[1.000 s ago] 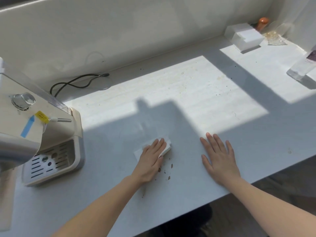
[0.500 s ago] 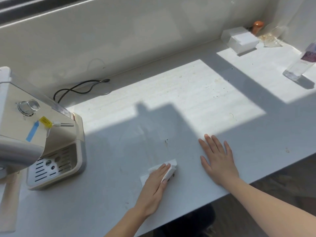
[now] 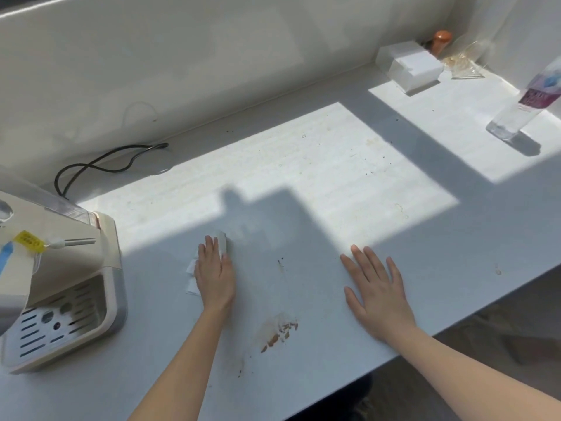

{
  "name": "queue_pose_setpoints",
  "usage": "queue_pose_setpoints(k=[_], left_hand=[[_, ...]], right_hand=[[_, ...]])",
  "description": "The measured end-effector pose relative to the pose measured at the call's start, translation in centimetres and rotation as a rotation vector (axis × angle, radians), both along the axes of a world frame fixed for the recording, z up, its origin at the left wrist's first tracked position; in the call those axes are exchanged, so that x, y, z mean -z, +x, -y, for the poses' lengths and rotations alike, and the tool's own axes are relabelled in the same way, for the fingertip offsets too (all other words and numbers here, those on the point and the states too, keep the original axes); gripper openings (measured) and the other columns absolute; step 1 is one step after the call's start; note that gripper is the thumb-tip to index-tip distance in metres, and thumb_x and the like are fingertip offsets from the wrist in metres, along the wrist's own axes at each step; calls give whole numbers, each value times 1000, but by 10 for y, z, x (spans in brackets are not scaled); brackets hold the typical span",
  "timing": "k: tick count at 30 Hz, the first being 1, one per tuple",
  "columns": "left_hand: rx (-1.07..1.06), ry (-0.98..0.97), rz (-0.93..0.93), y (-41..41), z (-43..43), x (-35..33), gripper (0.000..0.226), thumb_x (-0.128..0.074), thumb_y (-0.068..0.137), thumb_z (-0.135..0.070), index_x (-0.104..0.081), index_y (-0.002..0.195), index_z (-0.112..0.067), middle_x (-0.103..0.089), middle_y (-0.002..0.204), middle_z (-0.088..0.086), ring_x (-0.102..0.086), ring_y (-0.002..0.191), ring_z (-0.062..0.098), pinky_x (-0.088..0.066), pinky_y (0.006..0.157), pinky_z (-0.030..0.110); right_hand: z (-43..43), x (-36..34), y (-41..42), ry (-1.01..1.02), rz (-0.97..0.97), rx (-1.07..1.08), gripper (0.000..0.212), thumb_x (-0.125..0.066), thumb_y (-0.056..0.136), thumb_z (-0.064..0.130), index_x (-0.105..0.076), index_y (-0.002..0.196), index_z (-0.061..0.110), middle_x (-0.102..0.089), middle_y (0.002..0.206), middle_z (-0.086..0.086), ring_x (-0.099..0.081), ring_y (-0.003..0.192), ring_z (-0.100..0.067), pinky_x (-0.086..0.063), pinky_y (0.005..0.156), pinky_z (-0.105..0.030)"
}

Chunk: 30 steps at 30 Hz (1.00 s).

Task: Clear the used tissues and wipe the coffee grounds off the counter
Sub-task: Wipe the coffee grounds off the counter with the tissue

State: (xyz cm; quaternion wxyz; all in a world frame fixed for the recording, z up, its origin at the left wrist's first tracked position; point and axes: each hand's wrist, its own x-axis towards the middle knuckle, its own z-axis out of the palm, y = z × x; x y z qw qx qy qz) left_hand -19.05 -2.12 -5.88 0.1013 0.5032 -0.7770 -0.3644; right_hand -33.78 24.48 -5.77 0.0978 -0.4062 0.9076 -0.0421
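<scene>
My left hand [image 3: 215, 273] presses flat on a folded white tissue [image 3: 192, 277] on the white counter [image 3: 303, 183], just right of the coffee machine. The tissue shows at my fingertips and along the left side of my palm. A brown smear of coffee grounds [image 3: 277, 331] lies nearer the front edge, between my two arms. A few dark specks [image 3: 280, 262] sit right of my left hand. My right hand [image 3: 378, 291] rests flat on the counter with its fingers spread and nothing under it.
A beige coffee machine [image 3: 60, 293] with a slotted drip tray stands at the left, its black cable [image 3: 100, 164] curling along the back wall. A white tissue box [image 3: 409, 66], an orange-topped item [image 3: 440, 41] and a clear water bottle [image 3: 525, 104] stand at the back right. The counter's front edge runs close under my right wrist.
My left hand slid the tissue toward the front edge, then away and to the left, leaving a brown smear near the edge. My right hand stayed flat in place.
</scene>
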Motion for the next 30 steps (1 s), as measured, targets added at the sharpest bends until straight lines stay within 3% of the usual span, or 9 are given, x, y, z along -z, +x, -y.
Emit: queue_pose_setpoints(k=[4, 8, 11, 13, 16, 20, 23, 30], left_hand=[[315, -27, 64, -22, -21, -1, 49, -24, 102, -21, -7, 149, -19, 0, 159, -5, 7, 144, 6, 9, 114, 25], [561, -27, 29, -25, -62, -1, 49, -24, 102, -24, -7, 149, -24, 6, 155, -15, 14, 139, -2, 17, 108, 15], [607, -54, 49, -16, -45, -1, 49, -23, 102, -28, -8, 149, -26, 5, 154, -17, 10, 143, 1, 13, 111, 19], [500, -70, 113, -14, -15, -4, 49, -23, 102, -26, -8, 149, -23, 3, 158, -10, 8, 144, 5, 8, 115, 25], [421, -81, 194, -19, 2, -7, 51, -23, 102, -23, -5, 149, -20, 5, 159, -5, 8, 145, 9, 8, 116, 28], [754, -117, 120, -19, -66, -5, 54, -24, 102, -26, 2, 149, -26, 14, 154, -15, 14, 144, 7, 16, 111, 19], [936, -146, 90, -11, -62, -5, 52, -23, 102, -29, 6, 145, -34, 13, 152, -21, 16, 142, 1, 19, 108, 12], [692, -127, 200, -15, -2, -6, 53, -24, 102, -26, 1, 149, -23, 7, 157, -10, 10, 144, 6, 6, 116, 30]], right_hand=[[-3, 2, 0, 26, 4, -6, 62, -18, 91, 48, -14, 150, 29, -11, 159, 5, -4, 147, -15, 0, 117, -46], [0, -1, 0, 17, 13, -2, 62, -20, 90, 47, -18, 149, 29, -15, 159, 4, -7, 146, -15, -3, 116, -46], [-1, -1, 1, 28, 14, -2, 62, -16, 91, 48, -12, 150, 31, -9, 159, 6, -2, 146, -13, 1, 117, -44], [-2, 0, 1, 37, 4, 0, 62, -15, 91, 49, -10, 150, 32, -7, 159, 7, 1, 146, -12, 2, 117, -44], [0, -1, 1, 23, 1, 4, 61, -21, 91, 47, -18, 149, 28, -15, 158, 4, -8, 146, -15, -3, 116, -45], [-1, -1, 0, 16, -2, 1, 61, -23, 90, 46, -22, 148, 27, -20, 157, 3, -14, 145, -17, -6, 115, -47], [-1, 1, 0, 21, -9, -1, 61, -23, 91, 47, -20, 149, 29, -19, 158, 3, -12, 146, -16, -6, 116, -46], [-1, 1, 0, 24, -9, -11, 61, -20, 92, 47, -16, 149, 28, -15, 159, 4, -8, 146, -16, -2, 116, -46]])
